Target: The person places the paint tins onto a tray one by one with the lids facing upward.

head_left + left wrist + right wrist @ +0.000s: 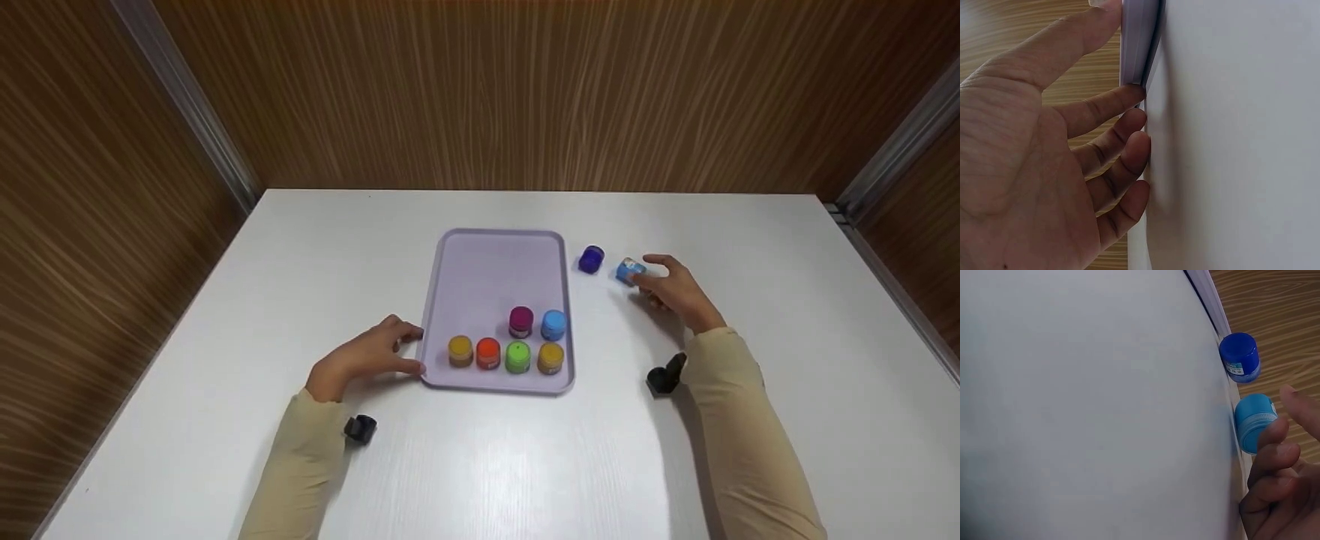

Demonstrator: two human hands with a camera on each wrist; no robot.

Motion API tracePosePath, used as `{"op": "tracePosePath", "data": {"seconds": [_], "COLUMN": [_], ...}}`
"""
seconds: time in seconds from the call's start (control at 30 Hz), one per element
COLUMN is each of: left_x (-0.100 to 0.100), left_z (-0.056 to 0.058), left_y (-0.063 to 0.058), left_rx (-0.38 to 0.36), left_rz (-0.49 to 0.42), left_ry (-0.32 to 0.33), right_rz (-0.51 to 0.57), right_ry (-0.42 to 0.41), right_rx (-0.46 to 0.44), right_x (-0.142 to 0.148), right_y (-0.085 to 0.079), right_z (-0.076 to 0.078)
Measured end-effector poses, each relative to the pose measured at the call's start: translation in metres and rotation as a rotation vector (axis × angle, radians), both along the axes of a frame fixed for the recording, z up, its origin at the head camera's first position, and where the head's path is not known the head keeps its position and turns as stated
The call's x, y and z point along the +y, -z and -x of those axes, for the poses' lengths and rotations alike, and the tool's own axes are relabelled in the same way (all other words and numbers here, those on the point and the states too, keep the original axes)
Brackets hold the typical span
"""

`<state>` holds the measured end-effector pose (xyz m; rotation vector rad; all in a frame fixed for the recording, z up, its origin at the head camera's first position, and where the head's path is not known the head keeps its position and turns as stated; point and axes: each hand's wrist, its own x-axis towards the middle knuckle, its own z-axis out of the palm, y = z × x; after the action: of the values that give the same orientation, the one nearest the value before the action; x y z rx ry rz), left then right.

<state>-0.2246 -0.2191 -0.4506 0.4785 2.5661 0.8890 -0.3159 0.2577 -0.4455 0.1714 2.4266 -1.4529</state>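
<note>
My left hand (373, 349) is at the left rim of a pale purple tray (495, 270). Its thumb and index finger are spread and touch the rim, and the other fingers curve loosely beside it in the left wrist view. At the right, my right hand (677, 295) reaches a light blue paint jar (1255, 417) lying on its side on the table. A fingertip is right at the jar, while another finger stands apart from it. A dark blue paint jar (591, 259) lies on its side between that jar and the tray.
Upright in the tray's near part are mustard (460, 351), orange (488, 353), green (517, 357) and yellow (550, 358) jars in a row, with magenta (521, 322) and light blue (553, 325) ones behind. The white table (487, 465) meets wood-grain panels (525, 97).
</note>
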Motion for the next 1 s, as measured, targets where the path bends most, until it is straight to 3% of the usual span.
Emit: {"op": "tracePosePath", "data": {"seconds": [1.0], "left_x": [0.0018], "left_z": [-0.0027], "left_y": [-0.0015], "left_rx": [0.005], "left_rz": [-0.004], "left_ry": [-0.009], "right_rz": [-0.024], "right_ry": [0.014], "right_rx": [0.007], "right_x": [0.0011], "right_y": [0.0077], "right_z": [0.0009]}}
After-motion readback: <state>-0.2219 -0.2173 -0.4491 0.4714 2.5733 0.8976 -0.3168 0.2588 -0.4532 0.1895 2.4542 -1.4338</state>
